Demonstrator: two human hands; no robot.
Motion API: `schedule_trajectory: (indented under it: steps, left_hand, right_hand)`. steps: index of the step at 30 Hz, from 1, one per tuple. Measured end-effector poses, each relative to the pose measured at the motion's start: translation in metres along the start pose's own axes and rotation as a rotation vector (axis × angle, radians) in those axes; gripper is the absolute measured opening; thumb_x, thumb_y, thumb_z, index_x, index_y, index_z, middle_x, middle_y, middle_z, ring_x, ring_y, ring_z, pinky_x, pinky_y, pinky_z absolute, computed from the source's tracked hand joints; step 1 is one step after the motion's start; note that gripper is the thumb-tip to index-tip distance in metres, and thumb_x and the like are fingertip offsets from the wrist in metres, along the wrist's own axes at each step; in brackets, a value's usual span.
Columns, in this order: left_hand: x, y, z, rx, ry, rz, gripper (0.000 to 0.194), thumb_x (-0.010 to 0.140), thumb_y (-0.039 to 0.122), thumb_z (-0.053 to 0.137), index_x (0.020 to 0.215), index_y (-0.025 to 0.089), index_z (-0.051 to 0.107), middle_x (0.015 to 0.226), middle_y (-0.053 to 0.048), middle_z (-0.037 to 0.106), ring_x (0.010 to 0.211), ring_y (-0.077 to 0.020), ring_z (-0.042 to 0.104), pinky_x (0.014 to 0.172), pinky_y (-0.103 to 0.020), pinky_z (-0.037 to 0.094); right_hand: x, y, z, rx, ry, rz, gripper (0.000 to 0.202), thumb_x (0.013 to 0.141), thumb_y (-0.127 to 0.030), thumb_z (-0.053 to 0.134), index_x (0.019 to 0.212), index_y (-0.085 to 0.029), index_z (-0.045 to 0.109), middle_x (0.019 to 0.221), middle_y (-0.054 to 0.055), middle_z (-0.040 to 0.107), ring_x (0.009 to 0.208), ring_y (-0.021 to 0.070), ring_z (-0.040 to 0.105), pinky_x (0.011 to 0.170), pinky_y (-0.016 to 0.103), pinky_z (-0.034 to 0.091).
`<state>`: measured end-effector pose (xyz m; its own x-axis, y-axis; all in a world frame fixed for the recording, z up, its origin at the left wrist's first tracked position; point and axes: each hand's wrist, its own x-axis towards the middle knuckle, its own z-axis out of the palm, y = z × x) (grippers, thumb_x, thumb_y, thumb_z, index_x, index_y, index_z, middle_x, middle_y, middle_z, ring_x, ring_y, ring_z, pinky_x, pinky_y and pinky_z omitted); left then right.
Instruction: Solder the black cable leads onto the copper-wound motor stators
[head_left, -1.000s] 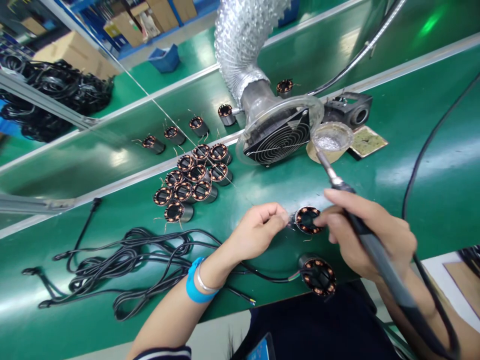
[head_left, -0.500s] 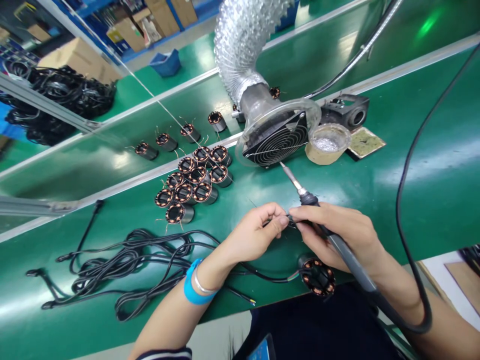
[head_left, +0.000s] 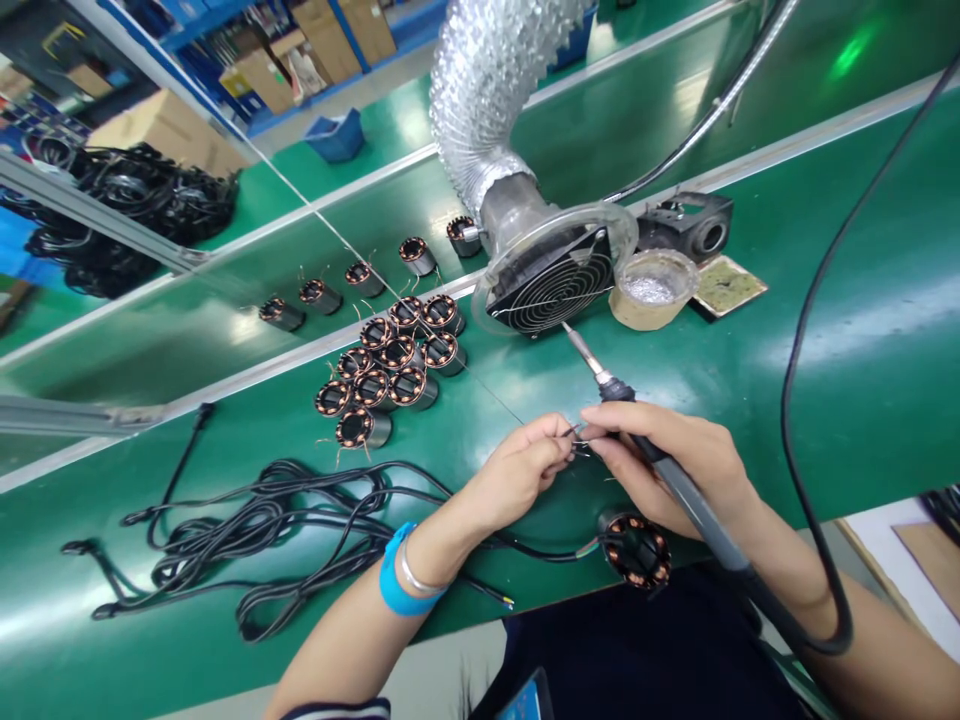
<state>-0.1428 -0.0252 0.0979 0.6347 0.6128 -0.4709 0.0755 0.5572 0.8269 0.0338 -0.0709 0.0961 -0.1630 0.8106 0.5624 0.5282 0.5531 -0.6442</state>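
Note:
My right hand (head_left: 675, 465) holds a soldering iron (head_left: 682, 490), its tip pointing up and left below a round fan grille (head_left: 559, 292). Its thumb and index finger also meet thin wires (head_left: 577, 440) between the two hands. Pinched on those same wires is my left hand (head_left: 525, 468), with a blue band at the wrist. A wound stator (head_left: 636, 550) with copper coils lies below my right hand, joined to a black cable (head_left: 536, 553). What the wires connect to is hidden by the fingers.
Several copper-wound stators (head_left: 390, 365) stand left of the fan, more along the back ledge. Coiled black cables (head_left: 292, 520) lie at the left. A silver duct (head_left: 487, 100) rises behind the fan. To its right are a tub (head_left: 652, 288), an iron stand (head_left: 694, 225) and a sponge tray (head_left: 727, 287).
My left hand has shifted slightly right and down. The fingers of both hands have changed position, and thin wires now show between them. The whole view has shifted a little.

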Motion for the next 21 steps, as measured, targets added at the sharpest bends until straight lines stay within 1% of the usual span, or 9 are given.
schedule_trajectory:
  steps: [3,6,8,12,14,16,19,21]
  left_hand:
    - [0.000,0.000,0.000,0.011,0.001,0.011,0.018,0.078,0.034,0.052,0.074,0.019,0.042,0.056,0.010,0.030,0.045,-0.0044,0.017,0.044,-0.021,0.012]
    - [0.000,-0.001,0.001,-0.006,-0.010,0.020,0.020,0.078,0.036,0.053,0.075,0.018,0.044,0.054,0.010,0.028,0.044,-0.0044,0.016,0.043,-0.021,0.011]
    - [0.000,-0.003,0.001,-0.006,0.017,0.039,0.022,0.079,0.038,0.055,0.075,0.019,0.045,0.053,0.011,0.026,0.043,-0.0044,0.015,0.043,-0.021,0.011]
    - [0.000,-0.008,0.002,-0.004,0.094,0.075,0.025,0.079,0.038,0.057,0.071,0.019,0.043,0.050,0.012,0.026,0.042,-0.0037,0.015,0.043,-0.020,0.013]
    - [0.001,-0.009,0.003,0.000,0.121,0.087,0.025,0.079,0.038,0.057,0.070,0.019,0.044,0.050,0.012,0.026,0.042,-0.0037,0.015,0.043,-0.020,0.013]
    - [0.001,-0.011,0.005,-0.010,0.149,0.092,0.025,0.078,0.039,0.057,0.070,0.019,0.044,0.049,0.012,0.026,0.042,-0.0036,0.015,0.043,-0.020,0.013]
    - [0.001,-0.012,0.008,-0.056,0.199,0.073,0.027,0.078,0.041,0.058,0.070,0.020,0.042,0.050,0.012,0.026,0.042,-0.0035,0.015,0.042,-0.019,0.013]
    - [0.001,-0.013,0.011,-0.072,0.227,0.063,0.027,0.078,0.041,0.058,0.071,0.020,0.042,0.050,0.012,0.026,0.042,-0.0034,0.015,0.042,-0.019,0.013]
  right_hand:
    - [-0.002,0.000,0.002,0.000,-0.006,0.024,0.035,0.087,-0.007,0.063,0.118,-0.022,0.060,0.094,0.000,0.073,0.078,0.0105,0.071,0.075,0.020,0.060]
    - [-0.003,0.001,0.004,-0.035,0.011,0.008,0.034,0.087,-0.006,0.063,0.117,-0.022,0.060,0.092,-0.001,0.072,0.075,0.0097,0.069,0.074,0.020,0.060]
    - [-0.003,0.003,0.003,-0.044,0.015,-0.001,0.034,0.086,-0.005,0.063,0.116,-0.022,0.060,0.091,-0.001,0.072,0.073,0.0089,0.069,0.074,0.019,0.059]
    - [-0.004,0.008,-0.001,-0.030,-0.067,0.044,0.041,0.084,-0.009,0.065,0.123,-0.021,0.057,0.096,0.001,0.072,0.068,0.0089,0.067,0.069,0.020,0.059]
    - [-0.005,0.010,-0.001,-0.035,-0.079,0.046,0.040,0.085,-0.009,0.064,0.122,-0.022,0.057,0.097,0.001,0.072,0.069,0.0094,0.067,0.068,0.020,0.059]
    - [-0.006,0.012,0.003,-0.051,-0.034,0.058,0.037,0.085,-0.008,0.063,0.118,-0.023,0.058,0.092,0.000,0.072,0.069,0.0090,0.067,0.069,0.019,0.058]
    - [-0.008,0.013,0.009,-0.070,0.064,0.125,0.035,0.084,-0.007,0.063,0.115,-0.024,0.060,0.086,-0.003,0.070,0.064,0.0073,0.064,0.072,0.018,0.058]
    - [-0.009,0.013,0.011,-0.077,0.086,0.144,0.033,0.085,-0.008,0.064,0.114,-0.025,0.060,0.086,-0.003,0.070,0.059,0.0066,0.062,0.072,0.019,0.058]
